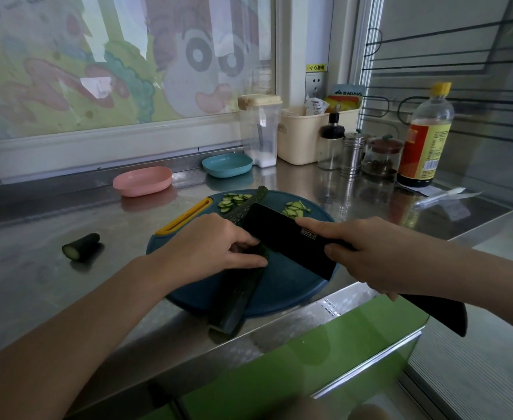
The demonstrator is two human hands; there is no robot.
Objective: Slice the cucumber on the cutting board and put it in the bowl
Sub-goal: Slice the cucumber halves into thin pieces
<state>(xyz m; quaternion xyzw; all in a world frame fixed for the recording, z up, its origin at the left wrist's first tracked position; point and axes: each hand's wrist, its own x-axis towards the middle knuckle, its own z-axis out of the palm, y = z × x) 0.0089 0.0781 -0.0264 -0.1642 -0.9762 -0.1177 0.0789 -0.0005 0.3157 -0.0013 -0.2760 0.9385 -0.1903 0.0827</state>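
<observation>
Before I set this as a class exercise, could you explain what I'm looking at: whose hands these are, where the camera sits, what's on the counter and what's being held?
There is no machine here, just one picture from a camera worn on a person's head, looking down at their own hands. The left hand steadies a long cucumber on a round blue cutting board. The right hand grips a black cleaver. Two piles of cucumber slices lie at the board's far side. On the steel counter sit a cut cucumber end, a pink bowl and a blue bowl, both without slices.
</observation>
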